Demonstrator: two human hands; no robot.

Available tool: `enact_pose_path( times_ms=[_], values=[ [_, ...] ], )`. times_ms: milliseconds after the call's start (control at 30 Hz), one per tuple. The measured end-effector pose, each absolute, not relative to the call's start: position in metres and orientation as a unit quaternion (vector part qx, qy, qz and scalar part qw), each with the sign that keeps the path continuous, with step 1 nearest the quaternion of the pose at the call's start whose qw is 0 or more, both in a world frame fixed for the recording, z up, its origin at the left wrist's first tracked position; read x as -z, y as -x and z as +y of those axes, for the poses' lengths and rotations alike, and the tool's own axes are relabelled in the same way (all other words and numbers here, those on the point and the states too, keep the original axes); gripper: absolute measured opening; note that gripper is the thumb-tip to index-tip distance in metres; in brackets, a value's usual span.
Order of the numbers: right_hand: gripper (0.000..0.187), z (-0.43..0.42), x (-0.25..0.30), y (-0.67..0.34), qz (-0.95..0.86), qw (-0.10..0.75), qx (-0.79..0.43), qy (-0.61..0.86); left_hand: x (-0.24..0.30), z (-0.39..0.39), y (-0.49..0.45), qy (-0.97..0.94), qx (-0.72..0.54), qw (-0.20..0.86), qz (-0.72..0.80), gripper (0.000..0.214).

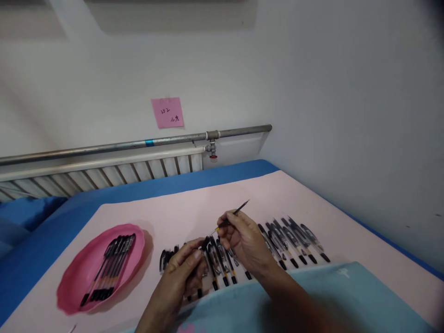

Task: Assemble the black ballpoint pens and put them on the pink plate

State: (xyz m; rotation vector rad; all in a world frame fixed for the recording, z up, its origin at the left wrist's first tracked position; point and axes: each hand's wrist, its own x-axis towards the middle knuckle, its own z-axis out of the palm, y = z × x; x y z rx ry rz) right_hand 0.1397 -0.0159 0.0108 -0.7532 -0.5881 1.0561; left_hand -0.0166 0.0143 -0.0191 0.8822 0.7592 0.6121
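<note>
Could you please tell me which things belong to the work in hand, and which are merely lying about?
In use:
- pen refill, right hand
- dark pen part, left hand
- rows of pen parts
- pink bowl, pens inside

Just there:
- pink sticky note
- radiator
- red-handled valve

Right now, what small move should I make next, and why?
Probably steady the dark piece in your left hand and align the slim dark rod in your right hand with it: the rod's pale end points at that piece, though whether they touch is unclear.

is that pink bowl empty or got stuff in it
Partly filled: several pens lie side by side in the pink bowl, with bare pink beside them.
</note>
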Motion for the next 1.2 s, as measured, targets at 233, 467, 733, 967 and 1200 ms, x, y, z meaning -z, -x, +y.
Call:
enact_pose_path(
  times_ms=[233,467,733,967,1200],
  values=[
    [0.017,-0.018,-0.014,-0.145,-0.324,0.720,-0.467,0.398,0.023,0.018,0.021,-0.414,-0.273,0.786,0.369,0.042],
    [0.016,-0.024,-0.016,-0.144,-0.460,0.557,-0.456,0.520,0.022,0.015,0.014,-0.450,-0.277,0.773,0.352,0.032],
    [0.023,-0.019,-0.013,-0.144,-0.416,0.570,-0.438,0.557,0.008,0.026,0.029,-0.435,-0.398,0.742,0.317,0.023],
    [0.015,-0.015,0.009,-0.124,-0.559,0.496,-0.299,0.594,-0.010,0.049,0.071,-0.388,-0.540,0.684,0.301,0.031],
    [0.018,0.012,-0.002,-0.073,-0.762,0.273,-0.177,0.559,-0.011,0.053,0.086,-0.371,-0.577,0.672,0.279,0.027]
  ],
)
